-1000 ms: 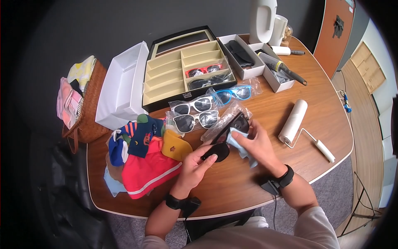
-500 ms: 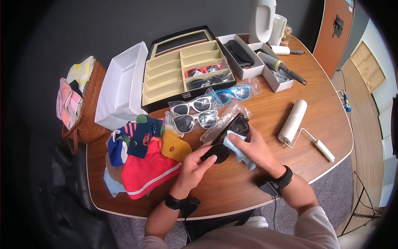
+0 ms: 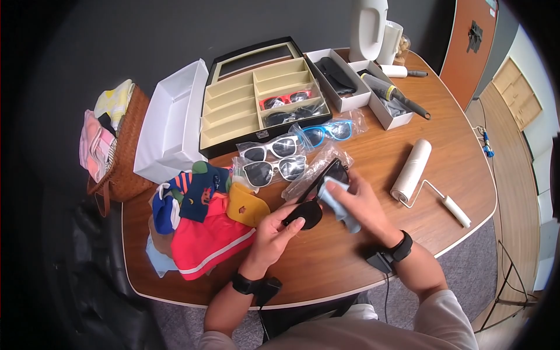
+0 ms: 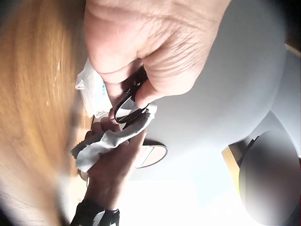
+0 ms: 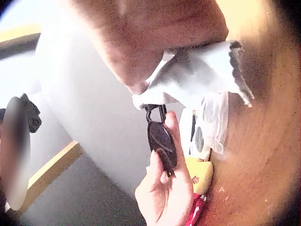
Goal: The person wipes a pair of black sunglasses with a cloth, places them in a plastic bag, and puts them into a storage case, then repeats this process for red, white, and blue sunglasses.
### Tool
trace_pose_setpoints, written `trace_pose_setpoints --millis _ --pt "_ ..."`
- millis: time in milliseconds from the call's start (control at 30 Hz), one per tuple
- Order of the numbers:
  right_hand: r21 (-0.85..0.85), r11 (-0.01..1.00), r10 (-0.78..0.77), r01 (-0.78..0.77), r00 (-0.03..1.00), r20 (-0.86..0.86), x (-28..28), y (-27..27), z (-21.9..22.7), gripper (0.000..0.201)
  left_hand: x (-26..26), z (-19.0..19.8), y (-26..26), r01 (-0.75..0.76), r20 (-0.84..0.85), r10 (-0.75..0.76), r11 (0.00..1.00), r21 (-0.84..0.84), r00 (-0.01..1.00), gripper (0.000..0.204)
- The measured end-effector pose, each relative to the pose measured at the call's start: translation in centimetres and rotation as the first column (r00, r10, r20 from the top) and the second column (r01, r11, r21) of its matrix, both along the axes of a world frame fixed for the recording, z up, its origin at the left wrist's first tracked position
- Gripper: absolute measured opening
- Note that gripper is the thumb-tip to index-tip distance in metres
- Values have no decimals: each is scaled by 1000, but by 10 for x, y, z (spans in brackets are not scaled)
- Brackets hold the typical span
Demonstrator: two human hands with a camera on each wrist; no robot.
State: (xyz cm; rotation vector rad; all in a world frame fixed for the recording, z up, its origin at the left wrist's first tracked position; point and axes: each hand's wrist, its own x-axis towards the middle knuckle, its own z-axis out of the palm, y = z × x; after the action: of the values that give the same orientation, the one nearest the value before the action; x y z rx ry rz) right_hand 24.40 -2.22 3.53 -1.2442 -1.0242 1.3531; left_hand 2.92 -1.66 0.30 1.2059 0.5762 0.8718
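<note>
My left hand (image 3: 273, 234) pinches one end of a pair of black sunglasses (image 3: 304, 216) between thumb and fingers, by a dark lens. My right hand (image 3: 367, 207) grips a light blue cleaning cloth (image 3: 341, 213) folded over the other lens, so much of that lens is hidden. In the right wrist view the cloth (image 5: 197, 77) hangs from the fingers with its zigzag edge showing, and the sunglasses (image 5: 162, 141) stand between the two hands. An empty clear plastic sleeve (image 3: 303, 181) lies on the table just beyond the sunglasses.
Bagged white sunglasses (image 3: 274, 170) and blue sunglasses (image 3: 328, 133) lie before a compartment case (image 3: 233, 111). Folded clothes (image 3: 213, 239) sit at left, beside a white box (image 3: 172, 122) and a wicker basket (image 3: 125, 151). A lint roller (image 3: 413, 169) lies at right; open boxes (image 3: 364, 96) stand behind.
The right hand and cloth have shifted slightly over the far lens, and the cloth's folds differ. The left hand keeps its hold on the sunglasses, with the near lens tilted a little.
</note>
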Motion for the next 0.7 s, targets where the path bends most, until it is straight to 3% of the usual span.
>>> trace_pose_setpoints --millis 100,233,400,467,567,700 --pt "-48 996 71 -69 997 39 -5 -3 5 51 -2 1 -2 -36 -5 35 997 -69 999 35" --pt "-21 999 -23 24 999 46 7 4 -5 52 0 2 0 -20 7 21 1000 -22 1000 36" --pt "71 970 -232 232 973 -5 22 15 -16 26 2 3 1 -31 18 31 999 27 999 33" --pt "96 958 -271 271 963 -12 23 16 -21 24 1 4 2 -30 2 30 999 41 1000 33" --pt "142 941 -306 308 951 -39 23 17 -25 23 0 -1 2 -75 19 76 995 -67 997 33" --pt "208 911 -341 355 935 -101 19 14 -24 22 0 -1 4 -155 -6 155 988 24 988 32"
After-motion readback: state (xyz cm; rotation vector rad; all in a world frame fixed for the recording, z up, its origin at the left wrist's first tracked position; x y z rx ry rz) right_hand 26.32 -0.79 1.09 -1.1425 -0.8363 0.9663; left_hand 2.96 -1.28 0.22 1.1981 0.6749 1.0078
